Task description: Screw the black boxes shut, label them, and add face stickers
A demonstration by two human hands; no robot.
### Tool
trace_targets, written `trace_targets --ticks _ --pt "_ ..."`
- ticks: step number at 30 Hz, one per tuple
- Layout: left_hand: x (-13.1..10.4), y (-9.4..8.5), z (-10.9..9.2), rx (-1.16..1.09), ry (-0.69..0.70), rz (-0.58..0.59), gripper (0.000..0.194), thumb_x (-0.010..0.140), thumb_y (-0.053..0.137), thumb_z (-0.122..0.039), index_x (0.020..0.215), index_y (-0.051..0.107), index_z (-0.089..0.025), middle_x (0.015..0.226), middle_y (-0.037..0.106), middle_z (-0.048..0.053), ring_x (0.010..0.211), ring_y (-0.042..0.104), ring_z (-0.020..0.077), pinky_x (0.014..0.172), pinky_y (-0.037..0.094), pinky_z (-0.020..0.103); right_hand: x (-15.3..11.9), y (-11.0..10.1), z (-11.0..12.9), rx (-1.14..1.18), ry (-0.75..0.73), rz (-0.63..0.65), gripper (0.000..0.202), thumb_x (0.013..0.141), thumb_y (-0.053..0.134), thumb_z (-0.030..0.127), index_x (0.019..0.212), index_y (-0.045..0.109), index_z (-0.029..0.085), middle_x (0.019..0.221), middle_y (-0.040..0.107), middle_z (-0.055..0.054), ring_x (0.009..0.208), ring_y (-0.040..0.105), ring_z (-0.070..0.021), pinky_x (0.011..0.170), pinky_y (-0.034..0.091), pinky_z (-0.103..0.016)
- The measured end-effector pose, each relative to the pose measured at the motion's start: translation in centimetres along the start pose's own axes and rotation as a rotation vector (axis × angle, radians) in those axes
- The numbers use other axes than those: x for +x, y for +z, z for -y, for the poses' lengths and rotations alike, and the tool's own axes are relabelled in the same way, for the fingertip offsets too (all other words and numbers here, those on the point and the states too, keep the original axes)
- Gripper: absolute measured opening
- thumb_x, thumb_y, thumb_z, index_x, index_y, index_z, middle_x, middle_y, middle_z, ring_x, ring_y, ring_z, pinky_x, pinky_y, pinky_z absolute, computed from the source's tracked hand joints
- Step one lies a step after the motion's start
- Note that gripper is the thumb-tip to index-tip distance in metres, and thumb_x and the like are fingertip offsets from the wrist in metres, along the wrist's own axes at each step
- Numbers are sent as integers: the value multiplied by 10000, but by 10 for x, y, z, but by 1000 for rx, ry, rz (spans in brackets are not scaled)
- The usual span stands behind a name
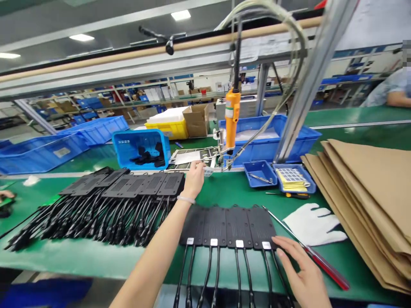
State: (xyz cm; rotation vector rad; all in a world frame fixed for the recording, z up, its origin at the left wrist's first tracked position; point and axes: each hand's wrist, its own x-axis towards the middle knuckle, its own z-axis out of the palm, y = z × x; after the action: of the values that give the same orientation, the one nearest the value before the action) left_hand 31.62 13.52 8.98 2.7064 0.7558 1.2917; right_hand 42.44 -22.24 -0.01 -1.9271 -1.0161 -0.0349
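Observation:
My left hand [193,182] reaches out over the bench, fingers closed on a small whitish sheet of labels [208,171]. My right hand [300,267] has its fingers apart, with the fingertips at the lower right corner of the end box in a row of flat black boxes [237,222]. Each box in this row carries a white label [266,245] near its lower edge, with two black cables running toward me. Further left lies a larger group of similar black boxes [141,185] with bundled cables [109,222].
An orange electric screwdriver [231,119] hangs above the bench. A white glove [314,223] and a long red-handled screwdriver [327,267] lie right, beside brown cardboard sheets [369,192]. Blue bins [141,147] stand behind. A person's arm [398,98] shows far right.

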Motion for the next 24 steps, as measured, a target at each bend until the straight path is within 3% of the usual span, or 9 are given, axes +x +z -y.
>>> trace_targets --ticks 6,10,13,15,17,18,21,24 --pt "-5 28 -54 -112 187 -35 130 931 519 -113 957 623 -186 1057 611 92 915 672 193 808 568 308 -8 4 -9 25 -2 -85 255 921 543 400 1000 762 296 1038 736 -27 936 727 -154 789 586 -205" --pt "7 52 -92 -138 271 42 163 968 486 -121 1036 621 -184 1138 610 122 987 677 197 878 564 335 -13 11 -15 42 51 -52 273 956 500 382 1064 737 299 1103 708 -33 1013 701 -155 848 571 -222" --pt "15 60 -118 -135 362 184 266 918 591 -111 1172 607 -186 1378 533 180 1197 610 279 1014 507 458 -14 11 -16 21 11 -27 262 965 497 351 1105 716 315 1122 695 -25 1018 699 -143 841 571 -205" --pt "13 55 -130 -121 403 282 403 893 634 -112 1284 564 -181 1514 405 219 1354 471 361 1118 361 606 -13 10 -15 -17 -39 -39 244 957 519 341 1111 706 316 1104 696 -20 989 708 -136 819 575 -192" --pt "6 47 -136 -115 424 399 511 902 626 -129 1390 481 -164 1567 319 243 1444 335 381 1162 235 659 -12 12 -12 -72 -63 -80 233 946 538 352 1108 698 300 1093 690 -30 962 715 -144 790 585 -198" --pt "2 43 -135 -118 435 468 567 902 631 -145 1433 432 -159 1580 297 243 1465 298 363 1175 244 624 -11 14 -10 -105 -75 -97 238 937 549 363 1112 692 286 1095 684 -42 957 716 -157 777 593 -212" --pt "-8 36 -124 -119 446 670 720 859 688 -166 1494 349 -155 1596 275 233 1443 364 305 1118 425 436 -12 30 -9 -241 -124 -106 345 895 595 397 1198 650 244 1170 651 -104 1000 702 -231 751 616 -290" --pt "-15 36 -108 -64 363 775 795 799 778 -227 1480 382 -114 1548 340 281 1386 445 348 1050 488 412 -15 51 -13 -400 -176 -36 509 856 632 415 1324 572 227 1294 581 -171 1061 663 -324 753 616 -395"
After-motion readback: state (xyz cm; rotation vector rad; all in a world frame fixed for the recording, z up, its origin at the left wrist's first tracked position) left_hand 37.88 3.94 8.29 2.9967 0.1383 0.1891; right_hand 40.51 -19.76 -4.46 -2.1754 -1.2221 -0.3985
